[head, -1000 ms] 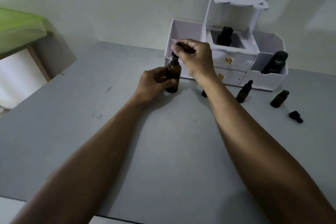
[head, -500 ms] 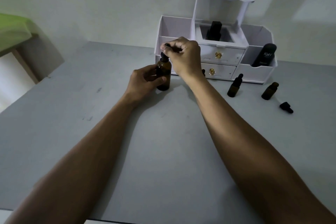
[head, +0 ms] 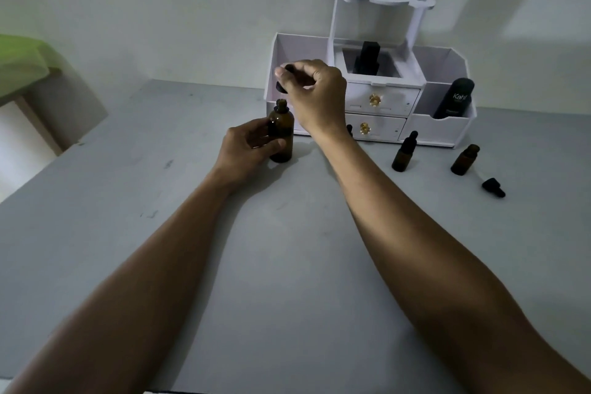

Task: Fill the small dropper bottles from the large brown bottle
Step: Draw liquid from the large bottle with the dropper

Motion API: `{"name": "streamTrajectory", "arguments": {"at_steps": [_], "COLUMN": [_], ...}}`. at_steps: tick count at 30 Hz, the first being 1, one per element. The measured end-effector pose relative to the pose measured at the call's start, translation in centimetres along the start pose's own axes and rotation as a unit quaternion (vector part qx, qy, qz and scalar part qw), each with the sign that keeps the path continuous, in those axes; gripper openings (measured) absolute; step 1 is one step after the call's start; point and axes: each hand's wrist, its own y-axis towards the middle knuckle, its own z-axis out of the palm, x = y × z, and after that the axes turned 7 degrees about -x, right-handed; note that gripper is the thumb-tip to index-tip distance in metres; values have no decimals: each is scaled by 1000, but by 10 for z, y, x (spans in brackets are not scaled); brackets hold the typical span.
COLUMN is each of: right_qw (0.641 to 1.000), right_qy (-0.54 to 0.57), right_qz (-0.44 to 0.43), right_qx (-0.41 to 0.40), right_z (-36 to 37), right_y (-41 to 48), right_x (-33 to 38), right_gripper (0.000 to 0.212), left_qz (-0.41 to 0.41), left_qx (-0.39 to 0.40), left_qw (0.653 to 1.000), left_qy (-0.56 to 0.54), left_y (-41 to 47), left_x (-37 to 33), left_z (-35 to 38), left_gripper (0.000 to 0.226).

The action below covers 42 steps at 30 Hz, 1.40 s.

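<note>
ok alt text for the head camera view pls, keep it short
The right hand holds a black dropper cap lifted just above the open large brown bottle, which the left hand steadies on a grey table. To the right, small dropper bottles stand before a white organizer.

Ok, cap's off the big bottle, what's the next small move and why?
Probably carry the dropper cap in the right hand across to the uncapped small bottle. The large brown bottle, steadied by the left hand, stands open, and that small bottle's mouth is bare, its cap lying beside it. Whether the dropper holds liquid can't be seen.
</note>
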Motion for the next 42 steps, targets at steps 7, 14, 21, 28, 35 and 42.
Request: {"name": "streamTrajectory", "arguments": {"at_steps": [7,14,21,28,35,42], "right_qw": [997,982,982,978,971,970], "right_qy": [33,104,70,53,48,32], "right_qz": [-58,-122,-78,-6,34,52], "right_qx": [-24,-97,-157,-201,-233,-235], "right_z": [-23,-108,-221,-282,-303,-302], "right_y": [33,61,59,43,39,37], "right_x": [43,68,31,-20,-53,-78], "right_gripper": [17,11,13,7,7,1], "left_qz": [-13,195,266,96,-9,-23], "left_qx": [-19,-247,-160,62,87,79], "left_qw": [999,946,950,990,995,996], "left_qy": [-32,73,-18,-85,-50,-38], "left_y": [-8,-36,-70,-90,-63,-43], "left_x": [-9,-46,-91,-114,-106,-98], "left_z": [2,23,105,209,267,293], "left_gripper": [75,52,18,34,66,70]}}
